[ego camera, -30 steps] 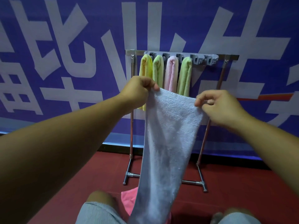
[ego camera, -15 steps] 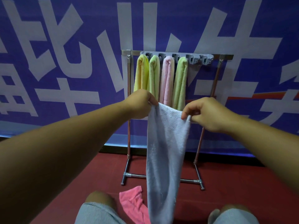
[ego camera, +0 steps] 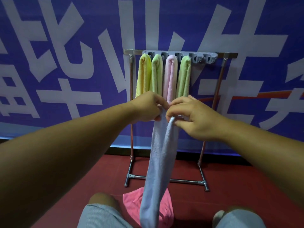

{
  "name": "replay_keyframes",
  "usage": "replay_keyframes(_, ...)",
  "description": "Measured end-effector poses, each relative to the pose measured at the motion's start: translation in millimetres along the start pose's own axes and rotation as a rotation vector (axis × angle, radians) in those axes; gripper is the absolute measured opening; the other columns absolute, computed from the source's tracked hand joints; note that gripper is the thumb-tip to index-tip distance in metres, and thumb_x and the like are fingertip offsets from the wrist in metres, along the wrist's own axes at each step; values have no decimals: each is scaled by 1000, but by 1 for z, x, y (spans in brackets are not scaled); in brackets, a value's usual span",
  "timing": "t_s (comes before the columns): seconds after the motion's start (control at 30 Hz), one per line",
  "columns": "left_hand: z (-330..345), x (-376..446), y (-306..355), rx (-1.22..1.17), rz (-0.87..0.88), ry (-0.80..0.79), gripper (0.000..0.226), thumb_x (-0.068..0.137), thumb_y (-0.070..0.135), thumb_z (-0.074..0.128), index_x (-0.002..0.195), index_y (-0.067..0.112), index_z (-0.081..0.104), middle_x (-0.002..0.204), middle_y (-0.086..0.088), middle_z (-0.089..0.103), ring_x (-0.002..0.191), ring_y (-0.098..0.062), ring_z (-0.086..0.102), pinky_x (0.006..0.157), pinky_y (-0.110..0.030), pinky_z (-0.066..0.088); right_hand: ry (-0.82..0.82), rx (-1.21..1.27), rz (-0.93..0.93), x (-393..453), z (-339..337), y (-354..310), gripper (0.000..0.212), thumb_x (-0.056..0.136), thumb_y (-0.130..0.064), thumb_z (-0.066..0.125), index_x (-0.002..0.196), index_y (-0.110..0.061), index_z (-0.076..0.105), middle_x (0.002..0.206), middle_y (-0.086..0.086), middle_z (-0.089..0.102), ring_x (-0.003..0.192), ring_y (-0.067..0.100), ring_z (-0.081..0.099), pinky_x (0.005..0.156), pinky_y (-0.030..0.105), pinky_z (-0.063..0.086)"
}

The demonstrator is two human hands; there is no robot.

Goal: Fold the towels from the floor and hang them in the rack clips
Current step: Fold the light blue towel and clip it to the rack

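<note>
Hands meet at chest height before the rack [ego camera: 181, 54]: left hand [ego camera: 148, 106] and right hand [ego camera: 194, 117] both pinch the top corners of the pale blue towel [ego camera: 158, 162], which hangs lengthwise. Corners appear matched, though fingers hide them. Edges should be aligned before clipping. Both arms reach forward. A pink towel [ego camera: 131, 199] lies on the floor.

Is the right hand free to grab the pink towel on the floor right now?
Probably not: the right hand and left hand both pinch the blue towel, which hangs in front of the pink towel.
</note>
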State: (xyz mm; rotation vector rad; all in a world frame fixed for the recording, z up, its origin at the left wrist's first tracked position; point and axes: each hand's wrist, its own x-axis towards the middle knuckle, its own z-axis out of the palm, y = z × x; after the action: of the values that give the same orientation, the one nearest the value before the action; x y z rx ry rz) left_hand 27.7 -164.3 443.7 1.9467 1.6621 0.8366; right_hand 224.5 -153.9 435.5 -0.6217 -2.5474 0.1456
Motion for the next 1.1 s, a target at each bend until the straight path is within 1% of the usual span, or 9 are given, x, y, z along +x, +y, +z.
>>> replay_keyframes(0.1,0,-3,-3,47,43,-15,28,94,3,54,97,20,76,85,-12,74,72,-17,74,62,-22,59,-36,-4,-67,1,3,-4,17,87,-21,64,93,-37,62,95,-9,61,95,0,50,107,42,33)
replay_keyframes(0.17,0,-6,-4,70,66,-18,27,94,5,53,96,22,73,84,-16,72,66,-20,73,54,-23,57,0,-75,-128,0,6,-5,12,87,-19,62,95,-27,63,85,-3,60,84,10,50,86,36,46)
replay_keyframes(0.27,5,-8,0,19,85,-6,26,89,3,61,106,20,70,83,-18,70,61,-21,72,59,-32,62,100,-150,-186,-6,7,-4,8,87,-11,63,94,-16,63,81,-3,61,76,12,49,70,33,46)
replay_keyframes(0.4,12,-13,6,-264,52,-46,26,81,-5,71,104,2,63,80,-18,65,60,-16,64,56,-23,56,160,-63,-118,-7,14,-4,10,85,-14,67,91,-19,71,79,-6,67,70,11,59,65,34,50)
replay_keyframes(0.6,27,-16,-7,-670,-2,-52,4,87,0,68,91,-2,67,83,-17,65,74,-20,62,66,-25,58,284,104,151,-2,23,1,7,79,-31,75,84,-29,70,74,-8,70,70,7,66,67,35,54)
replay_keyframes(0.77,33,-21,-13,-830,-20,-89,18,99,10,53,93,0,68,75,-9,59,64,-9,57,66,-20,56,313,91,287,-1,24,8,16,74,-34,79,78,-27,66,68,-8,67,66,7,63,64,32,55)
replay_keyframes(0.87,35,-23,-15,-759,34,-74,13,92,4,62,102,-2,68,91,-10,69,85,-14,66,78,-24,56,303,93,300,-1,22,10,14,76,-28,81,78,-26,67,68,-9,67,66,4,63,61,26,53)
replay_keyframes(0.97,37,-26,-13,-679,52,2,6,87,-3,67,92,0,69,86,-11,69,80,-14,67,74,-23,56,266,79,259,-3,16,9,16,76,-29,82,77,-26,67,69,-11,65,67,1,60,59,13,45)
replay_keyframes(1.1,36,-26,-12,-577,92,88,8,88,-4,66,85,3,68,80,-11,68,78,-17,66,76,-28,59,171,-18,191,-13,9,18,20,73,-22,84,88,-23,72,89,-11,62,80,4,58,73,13,44)
